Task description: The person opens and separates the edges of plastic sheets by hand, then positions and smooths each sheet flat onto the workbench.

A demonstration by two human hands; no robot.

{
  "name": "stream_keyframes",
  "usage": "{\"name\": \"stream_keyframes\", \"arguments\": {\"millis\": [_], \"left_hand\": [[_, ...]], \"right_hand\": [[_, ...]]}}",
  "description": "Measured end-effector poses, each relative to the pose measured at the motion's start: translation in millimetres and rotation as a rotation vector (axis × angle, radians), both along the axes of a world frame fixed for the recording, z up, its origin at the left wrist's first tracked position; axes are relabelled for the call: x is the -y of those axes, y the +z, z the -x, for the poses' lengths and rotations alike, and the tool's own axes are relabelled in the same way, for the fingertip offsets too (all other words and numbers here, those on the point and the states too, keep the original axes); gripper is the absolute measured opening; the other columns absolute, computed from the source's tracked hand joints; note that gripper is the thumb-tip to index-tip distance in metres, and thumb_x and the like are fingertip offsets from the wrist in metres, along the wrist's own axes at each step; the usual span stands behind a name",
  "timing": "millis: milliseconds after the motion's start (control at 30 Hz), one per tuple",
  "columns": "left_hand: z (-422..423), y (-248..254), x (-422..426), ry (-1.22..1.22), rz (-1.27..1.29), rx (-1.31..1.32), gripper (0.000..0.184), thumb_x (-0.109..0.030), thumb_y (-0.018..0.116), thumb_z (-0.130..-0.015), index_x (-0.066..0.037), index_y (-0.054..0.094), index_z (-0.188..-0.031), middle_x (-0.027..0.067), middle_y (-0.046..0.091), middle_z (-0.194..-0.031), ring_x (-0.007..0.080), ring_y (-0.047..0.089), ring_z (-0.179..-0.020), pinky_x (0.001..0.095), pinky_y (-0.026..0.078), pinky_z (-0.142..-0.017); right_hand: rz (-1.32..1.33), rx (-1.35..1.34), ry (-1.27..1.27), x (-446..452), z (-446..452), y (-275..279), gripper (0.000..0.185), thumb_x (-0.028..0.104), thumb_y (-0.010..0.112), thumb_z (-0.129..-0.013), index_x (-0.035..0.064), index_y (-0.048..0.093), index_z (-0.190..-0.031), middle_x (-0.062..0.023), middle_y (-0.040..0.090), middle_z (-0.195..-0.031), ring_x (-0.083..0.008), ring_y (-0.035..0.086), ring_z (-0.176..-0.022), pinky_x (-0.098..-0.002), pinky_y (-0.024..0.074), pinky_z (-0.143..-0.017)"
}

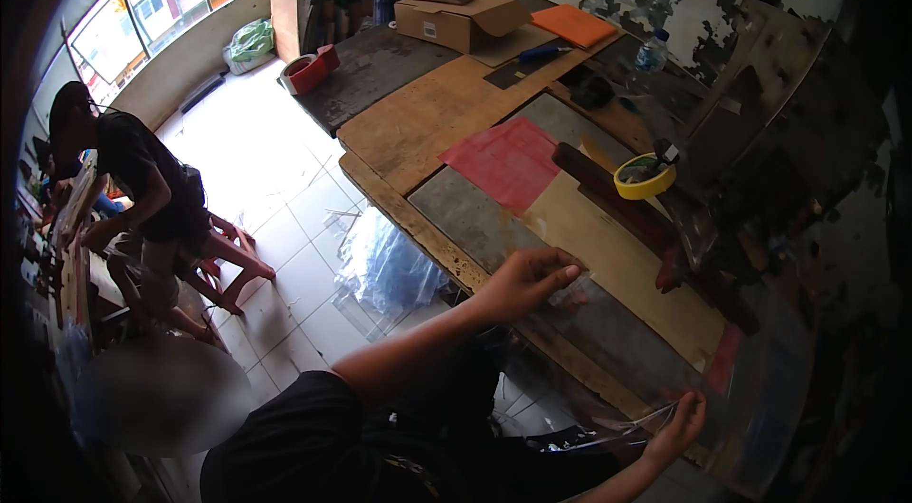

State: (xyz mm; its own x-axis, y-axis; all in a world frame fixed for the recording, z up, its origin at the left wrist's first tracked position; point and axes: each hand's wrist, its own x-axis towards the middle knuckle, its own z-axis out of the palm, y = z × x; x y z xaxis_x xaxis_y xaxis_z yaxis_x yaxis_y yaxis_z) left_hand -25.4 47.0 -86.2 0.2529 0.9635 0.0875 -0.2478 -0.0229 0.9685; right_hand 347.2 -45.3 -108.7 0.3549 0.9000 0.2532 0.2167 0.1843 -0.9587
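My left hand [537, 283] is closed, thumb against fingers, on one edge of a clear plastic sheet [608, 351] above the table's front edge. Lower right, my right hand [679, 422] pinches another edge of the same sheet, where the plastic bunches into bright folds. Beyond my hands a long tan board [608, 251] lies on the worktable [456, 208], with a red sheet [503, 161] at its far end. A dark bar of a machine [617, 199] runs along the board's right side, and a yellow tape roll [644, 178] rests by it.
A cardboard box [461, 18], an orange folder [575, 26], a red tape roll [309, 73] and a plastic bottle [653, 52] stand or lie on the table. Crumpled clear plastic [389, 261] is on the floor. At the left, a person [133, 180] works near red stools [237, 265].
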Motion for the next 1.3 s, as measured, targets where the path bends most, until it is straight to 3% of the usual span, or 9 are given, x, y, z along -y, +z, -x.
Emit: {"name": "stream_keyframes", "arguments": {"millis": [167,267,367,433,600,800,900,1100,1300], "left_hand": [[-2,4,5,0.008,-0.031,0.11,0.039,-0.028,0.06,-0.11,0.004,0.064,-0.131,0.0093,0.075,-0.117,0.0121,0.072,-0.103,0.0271,0.056,-0.09],[-2,8,8,0.089,-0.076,-0.079,0.038,-0.027,0.058,-0.11,0.005,0.066,-0.13,0.009,0.074,-0.12,0.0125,0.069,-0.109,0.0285,0.053,-0.097],[-6,1,6,0.121,-0.135,-0.004,0.038,-0.026,0.056,-0.111,0.007,0.065,-0.128,0.0097,0.077,-0.107,0.0141,0.074,-0.102,0.0295,0.055,-0.092],[-3,-1,6,0.112,-0.095,-0.01,0.038,-0.027,0.059,-0.11,0.005,0.067,-0.129,0.0085,0.074,-0.121,0.0119,0.066,-0.113,0.029,0.05,-0.101],[-4,-6,4,0.128,-0.103,-0.026,0.037,-0.027,0.059,-0.11,0.004,0.068,-0.129,0.0061,0.074,-0.117,0.0098,0.065,-0.111,0.0278,0.051,-0.098],[-1,-1,7,0.139,-0.147,-0.063,0.037,-0.029,0.059,-0.11,0.002,0.069,-0.128,0.0027,0.074,-0.111,0.0077,0.064,-0.101,0.0264,0.05,-0.091],[-2,4,8,0.127,-0.098,-0.021,0.035,-0.025,0.056,-0.111,0.004,0.068,-0.125,0.0107,0.076,-0.115,0.0137,0.07,-0.106,0.03,0.053,-0.095],[-5,-10,4,0.249,-0.248,-0.15,0.034,-0.026,0.056,-0.111,0.003,0.068,-0.124,0.0113,0.076,-0.114,0.0193,0.07,-0.111,0.0349,0.054,-0.097],[-4,-10,3,0.181,-0.255,-0.104,0.033,-0.026,0.056,-0.111,0.001,0.068,-0.123,0.0128,0.075,-0.114,0.0171,0.069,-0.111,0.0343,0.054,-0.096]], "right_hand": [[0.022,-0.012,-0.009,1,5,6,0.03,0.031,0.062,-0.108,0.0009,0.061,-0.109,-0.0029,0.063,-0.089,-0.0121,0.062,-0.085,-0.0291,0.0465,-0.083],[0.031,-0.024,-0.04,1,5,5,0.028,0.03,0.063,-0.108,0.0022,0.061,-0.107,-0.0014,0.061,-0.088,-0.0111,0.06,-0.082,-0.0282,0.0473,-0.079],[0.002,-0.009,-0.052,1,-11,-11,0.027,0.03,0.064,-0.107,0.0031,0.061,-0.105,-0.0003,0.06,-0.088,-0.01,0.057,-0.079,-0.0271,0.0478,-0.074],[0.006,-0.068,-0.048,-1,-4,-7,0.027,0.029,0.068,-0.105,0.0023,0.063,-0.105,0.0006,0.06,-0.088,-0.009,0.057,-0.081,-0.0248,0.0441,-0.074],[-0.03,-0.053,-0.039,-3,-7,-11,0.03,0.031,0.068,-0.105,0.0018,0.063,-0.104,0.0001,0.06,-0.09,-0.0093,0.057,-0.084,-0.0245,0.0443,-0.074],[-0.017,-0.052,0.008,-4,-1,-4,0.034,0.032,0.067,-0.106,-0.0014,0.061,-0.103,-0.0033,0.059,-0.092,-0.0115,0.059,-0.085,-0.0317,0.055,-0.084],[-0.015,-0.032,0.013,-4,-3,-7,0.036,0.033,0.066,-0.106,-0.0021,0.061,-0.106,-0.0052,0.06,-0.094,-0.0139,0.062,-0.085,-0.0356,0.0573,-0.087],[0.077,0.116,-0.041,-2,-9,-4,0.042,0.039,0.065,-0.106,-0.002,0.06,-0.115,-0.0077,0.062,-0.099,-0.0197,0.067,-0.09,-0.0343,0.0529,-0.091],[0.079,0.198,-0.031,-11,1,1,0.043,0.04,0.064,-0.106,-0.0024,0.062,-0.114,-0.009,0.062,-0.1,-0.0202,0.059,-0.099,-0.0341,0.0443,-0.095]]}}
